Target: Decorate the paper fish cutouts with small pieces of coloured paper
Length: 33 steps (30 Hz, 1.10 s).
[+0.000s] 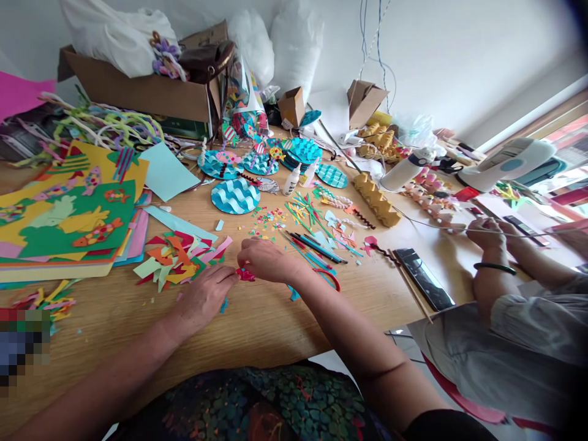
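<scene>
A small pink-red paper cutout [246,275] lies low over the table between my hands, partly covered by them. My left hand [206,295] holds its left edge with the fingers pressed together. Over its far side bends my right hand [267,260], fingertips pinched; whatever they hold is hidden. Tiny coloured paper bits [270,217] are scattered just beyond. Left of my hands is a pile of coloured paper strips [177,260]. Pencils [316,247] and red-handled scissors [334,280] lie to the right of my right hand.
Blue wavy paper discs [235,196] and white glue bottles [292,180] stand further back. A stack of coloured paper [114,229] with fish cutouts is at left. A phone [423,278] and a stick lie at right, near another person's hands [489,236]. Cardboard boxes [138,92] line the wall.
</scene>
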Available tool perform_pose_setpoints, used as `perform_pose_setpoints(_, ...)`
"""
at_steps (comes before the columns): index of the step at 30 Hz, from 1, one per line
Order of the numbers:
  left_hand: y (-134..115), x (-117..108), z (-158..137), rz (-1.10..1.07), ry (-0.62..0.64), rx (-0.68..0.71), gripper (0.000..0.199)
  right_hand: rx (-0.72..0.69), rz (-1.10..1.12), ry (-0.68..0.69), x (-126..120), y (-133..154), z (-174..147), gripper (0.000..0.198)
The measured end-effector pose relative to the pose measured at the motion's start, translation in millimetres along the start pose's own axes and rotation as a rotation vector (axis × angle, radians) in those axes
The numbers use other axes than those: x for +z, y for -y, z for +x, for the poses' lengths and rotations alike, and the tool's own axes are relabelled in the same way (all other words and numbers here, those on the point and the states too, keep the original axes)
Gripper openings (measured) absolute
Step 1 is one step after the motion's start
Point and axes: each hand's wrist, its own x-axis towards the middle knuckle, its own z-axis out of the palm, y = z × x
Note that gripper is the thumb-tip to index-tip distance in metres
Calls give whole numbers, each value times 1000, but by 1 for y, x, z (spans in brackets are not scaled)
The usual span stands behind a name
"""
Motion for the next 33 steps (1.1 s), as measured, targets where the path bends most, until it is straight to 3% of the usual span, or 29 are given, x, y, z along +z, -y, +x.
perform_pose_setpoints(7,1,3,-2,-21,-11,-4,30,13,-47,46,4,3,3,22)
perform_pose_setpoints(16,1,3,-3,-21,3,-24,32,28,-31,20,9,0,2,22)
perform_pose_setpoints(20,1,2,-3,-17,18,-17,31,66,42,-41,-1,-2,-3,22)
perform_pose_setpoints(27,2,4,-6,-5,15,-28,33,227,88,-192,-19,-25,-37,19)
perform_pose_setpoints(33,2,-2,-5,-78,-5,-90,32,441,86,-206,-1,-56,-71,19)
